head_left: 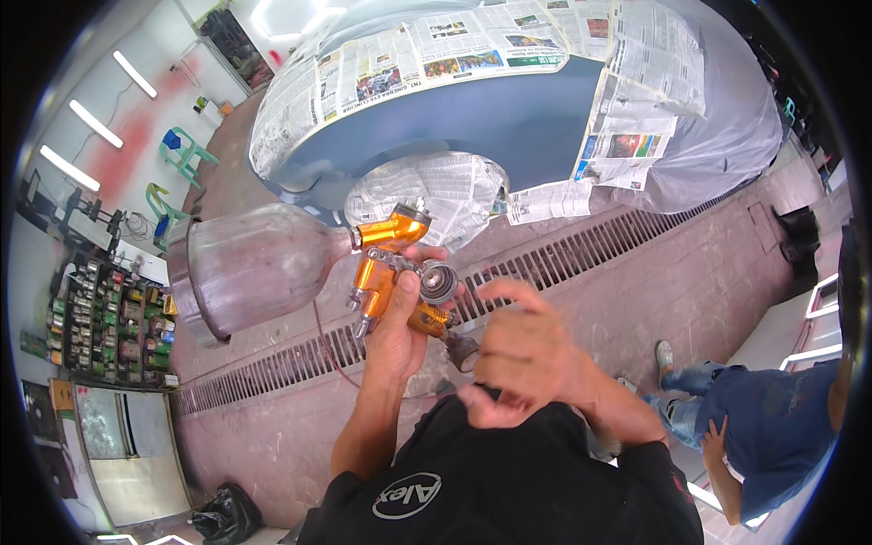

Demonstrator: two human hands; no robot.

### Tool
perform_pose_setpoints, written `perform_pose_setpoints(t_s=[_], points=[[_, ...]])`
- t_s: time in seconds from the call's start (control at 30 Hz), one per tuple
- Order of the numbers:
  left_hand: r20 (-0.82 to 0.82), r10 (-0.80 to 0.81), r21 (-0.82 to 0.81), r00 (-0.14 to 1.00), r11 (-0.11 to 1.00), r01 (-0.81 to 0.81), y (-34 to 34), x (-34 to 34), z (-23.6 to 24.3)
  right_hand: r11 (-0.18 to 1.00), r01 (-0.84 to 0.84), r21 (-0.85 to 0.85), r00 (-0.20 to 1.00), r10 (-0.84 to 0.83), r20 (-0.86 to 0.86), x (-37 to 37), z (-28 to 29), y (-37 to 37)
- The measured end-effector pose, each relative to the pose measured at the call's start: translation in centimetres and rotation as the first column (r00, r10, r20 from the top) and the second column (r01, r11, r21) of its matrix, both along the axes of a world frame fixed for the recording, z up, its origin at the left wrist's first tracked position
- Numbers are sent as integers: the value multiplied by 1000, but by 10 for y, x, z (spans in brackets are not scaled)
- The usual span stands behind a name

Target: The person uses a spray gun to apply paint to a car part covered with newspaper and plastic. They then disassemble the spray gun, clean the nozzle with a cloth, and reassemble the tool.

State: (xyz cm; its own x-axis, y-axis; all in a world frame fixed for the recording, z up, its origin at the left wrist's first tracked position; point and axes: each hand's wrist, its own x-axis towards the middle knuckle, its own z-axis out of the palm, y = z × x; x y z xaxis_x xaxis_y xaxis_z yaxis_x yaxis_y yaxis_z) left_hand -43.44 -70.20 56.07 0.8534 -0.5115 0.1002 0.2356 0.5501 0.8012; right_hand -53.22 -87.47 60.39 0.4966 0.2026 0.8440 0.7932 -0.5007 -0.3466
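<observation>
My left hand (398, 331) is wrapped round an orange-gold paint spray gun (391, 232). Its big, cloudy cup (259, 263) lies tipped on its side, pointing left. A round, ribbed metal piece (439, 283) sits by my left thumb; whether it is fixed to the gun I cannot tell. At the lower end of the gun is a small round fitting (462, 351), partly behind my right hand (527, 359). That hand is blurred, with its thumb and forefinger apart and the other fingers bent. Nothing shows in it, and it hovers just right of the gun.
Ahead stands a car with a blue-grey fender (436, 127), masked with newspaper (436, 186) and plastic sheeting (736, 118). A long floor grate (572, 254) crosses before it. A person in blue (772, 427) stands at right. Shelves of cans (113, 318) and green chairs (186, 154) are at left.
</observation>
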Motion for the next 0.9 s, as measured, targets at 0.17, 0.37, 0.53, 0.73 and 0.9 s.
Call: perform_pose_setpoints(t_s=[0.17, 0.37, 0.53, 0.73, 0.9], points=[[79, 26, 28, 997, 999, -28, -2, -5, -3, 979, -99, -176, 991, 82, -103, 1, -6, 17], [180, 40, 99, 983, 993, -58, 1, -4, -12, 936, -26, -350, 981, -45, -191, -1, -3, 23], [203, 44, 114, 978, 991, -68, 2, -7, -6, 773, 12, -634, 975, -151, -165, -10, 6, 27], [262, 33, 160, 965, 984, -77, 8, -5, -7, 724, 38, -689, 974, -180, -136, -10, 22, 28], [283, 50, 163, 958, 982, -99, 11, -13, -9, 930, -157, -332, 931, 27, -364, -12, 22, 26]])
